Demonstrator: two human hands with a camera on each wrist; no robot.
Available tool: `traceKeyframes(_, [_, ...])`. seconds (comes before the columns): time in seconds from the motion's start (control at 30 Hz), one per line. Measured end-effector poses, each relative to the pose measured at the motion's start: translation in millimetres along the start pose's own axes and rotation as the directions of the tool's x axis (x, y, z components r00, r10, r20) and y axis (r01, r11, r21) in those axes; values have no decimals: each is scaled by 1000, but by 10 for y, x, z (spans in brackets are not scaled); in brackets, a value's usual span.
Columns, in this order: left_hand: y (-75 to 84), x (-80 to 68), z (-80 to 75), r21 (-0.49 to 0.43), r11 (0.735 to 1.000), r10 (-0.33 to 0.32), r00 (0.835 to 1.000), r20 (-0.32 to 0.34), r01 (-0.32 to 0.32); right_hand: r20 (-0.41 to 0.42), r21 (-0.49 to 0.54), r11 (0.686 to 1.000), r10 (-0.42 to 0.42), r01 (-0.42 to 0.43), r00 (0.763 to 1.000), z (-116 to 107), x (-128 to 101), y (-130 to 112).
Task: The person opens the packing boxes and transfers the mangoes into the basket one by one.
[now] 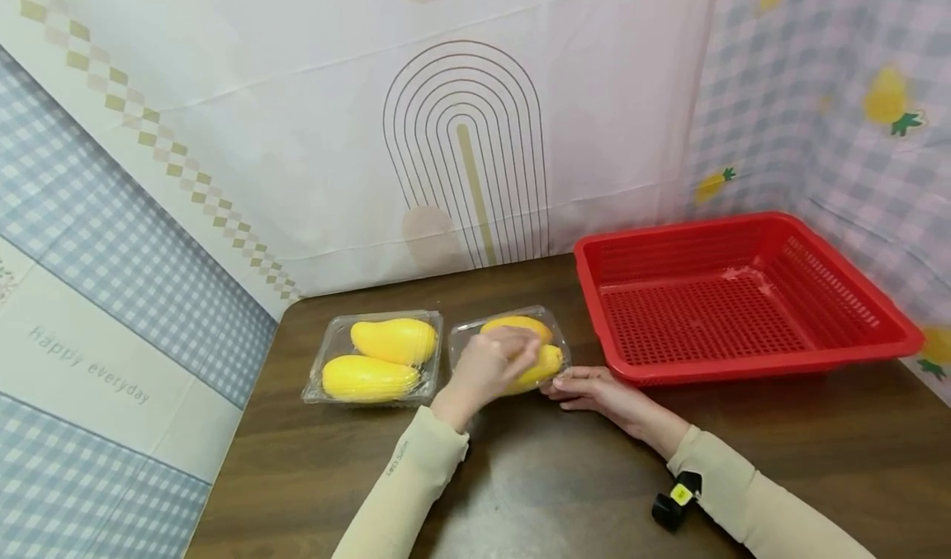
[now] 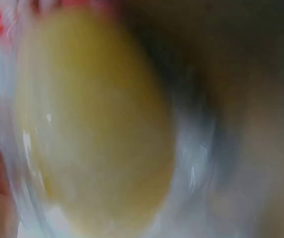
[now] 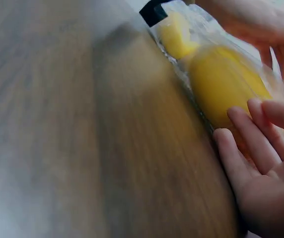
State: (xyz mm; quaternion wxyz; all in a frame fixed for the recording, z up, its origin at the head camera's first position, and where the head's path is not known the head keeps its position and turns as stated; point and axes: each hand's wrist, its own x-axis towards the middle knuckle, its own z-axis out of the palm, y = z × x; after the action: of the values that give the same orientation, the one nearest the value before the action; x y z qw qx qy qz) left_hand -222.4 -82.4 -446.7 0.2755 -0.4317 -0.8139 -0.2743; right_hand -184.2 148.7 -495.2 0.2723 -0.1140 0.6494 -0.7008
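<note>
Two yellow mangoes (image 1: 546, 365) lie inside a clear plastic box (image 1: 462, 338) on the table. Over this box is my left hand (image 1: 479, 369), fingers loosely bent above the plastic and covering part of the fruit. My right hand (image 1: 605, 398) touches the box's near right corner with its fingers extended. In the right wrist view the right fingers (image 3: 253, 134) lie along the box's side, by one mango (image 3: 221, 82). Blur in the left wrist view leaves mostly a mango (image 2: 97, 124) behind shiny plastic. Whether the left fingertips touch the lid is hard to tell.
Left of my hands, a second clear box (image 1: 338, 336) holds two more mangoes (image 1: 394, 340). A red perforated basket (image 1: 691, 369) stands at the right on the brown wooden table (image 1: 520, 493). Patterned cloth (image 1: 312, 171) hangs along the table's back and sides.
</note>
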Motion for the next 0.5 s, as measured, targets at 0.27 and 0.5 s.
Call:
traceKeyframes(0.27, [45,14,34,-36,997,-68,993,95,72,-10,-9,1000,1,-1,1000,-12,14,2])
traceKeyframes(0.5, [-19,-51,-60,-59,998,-29,993,115,36,12,13,1000,2,-2,1000,-35,36,-6])
